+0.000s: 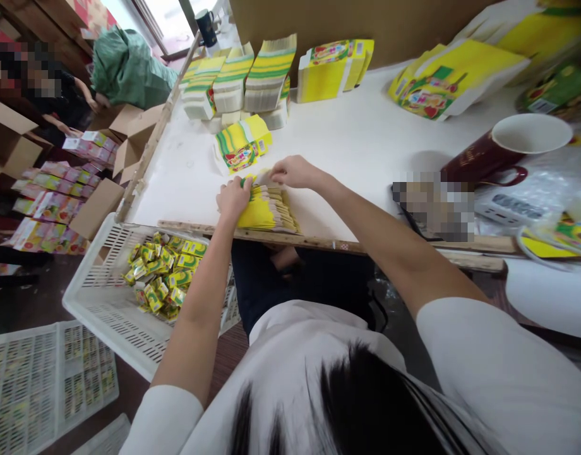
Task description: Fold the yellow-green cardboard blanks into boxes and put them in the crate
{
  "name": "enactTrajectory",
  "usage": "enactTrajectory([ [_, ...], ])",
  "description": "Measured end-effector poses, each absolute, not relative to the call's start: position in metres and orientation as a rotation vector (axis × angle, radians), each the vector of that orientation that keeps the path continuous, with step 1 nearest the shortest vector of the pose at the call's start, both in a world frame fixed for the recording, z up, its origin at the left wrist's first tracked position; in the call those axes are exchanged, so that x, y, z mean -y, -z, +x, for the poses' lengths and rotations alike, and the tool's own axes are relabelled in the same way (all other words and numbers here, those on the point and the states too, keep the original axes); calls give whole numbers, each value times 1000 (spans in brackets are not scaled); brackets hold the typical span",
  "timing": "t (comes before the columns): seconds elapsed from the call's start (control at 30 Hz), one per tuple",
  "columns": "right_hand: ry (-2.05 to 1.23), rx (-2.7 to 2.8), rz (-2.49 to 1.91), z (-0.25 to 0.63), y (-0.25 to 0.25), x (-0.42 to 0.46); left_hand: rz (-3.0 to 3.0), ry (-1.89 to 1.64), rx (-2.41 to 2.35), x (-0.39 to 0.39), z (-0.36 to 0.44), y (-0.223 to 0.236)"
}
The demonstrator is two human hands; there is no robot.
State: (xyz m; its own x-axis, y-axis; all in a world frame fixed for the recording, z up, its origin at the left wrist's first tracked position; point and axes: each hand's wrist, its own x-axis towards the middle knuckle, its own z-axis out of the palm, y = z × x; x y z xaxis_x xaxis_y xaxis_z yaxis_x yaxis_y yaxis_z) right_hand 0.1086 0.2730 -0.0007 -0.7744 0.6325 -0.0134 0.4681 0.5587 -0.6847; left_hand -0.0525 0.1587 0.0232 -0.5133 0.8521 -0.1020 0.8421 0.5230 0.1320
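A fanned stack of flat yellow carton blanks (269,212) lies near the front edge of the white table (347,145). My left hand (232,197) rests closed on the stack's left end, fingers curled over the blanks. My right hand (290,172) pinches the top blank at the stack's far edge. Just beyond the stack lies a loose yellow-green carton (240,146).
Tall piles of flat blanks (245,79) and folded yellow boxes (333,66) stand at the back. A dark red mug (503,148) and a power strip (508,208) sit right. A white crate (105,303) with small yellow boxes (162,272) sits below left. Another person sits far left among cardboard boxes (16,139).
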Motion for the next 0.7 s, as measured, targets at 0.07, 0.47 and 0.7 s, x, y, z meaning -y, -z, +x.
enactTrajectory([
  [0.07, -760, 2500, -992, 104, 4, -272, 1461, -95, -2604, -159, -53, -23],
  [0.47, -513, 2521, -1029, 100, 23, -257, 1446, -83, -2609, -159, -51, -22],
  [0.7, -671, 2309, -1122, 96, 32, -258, 1446, -106, -2611, -158, -51, -22],
])
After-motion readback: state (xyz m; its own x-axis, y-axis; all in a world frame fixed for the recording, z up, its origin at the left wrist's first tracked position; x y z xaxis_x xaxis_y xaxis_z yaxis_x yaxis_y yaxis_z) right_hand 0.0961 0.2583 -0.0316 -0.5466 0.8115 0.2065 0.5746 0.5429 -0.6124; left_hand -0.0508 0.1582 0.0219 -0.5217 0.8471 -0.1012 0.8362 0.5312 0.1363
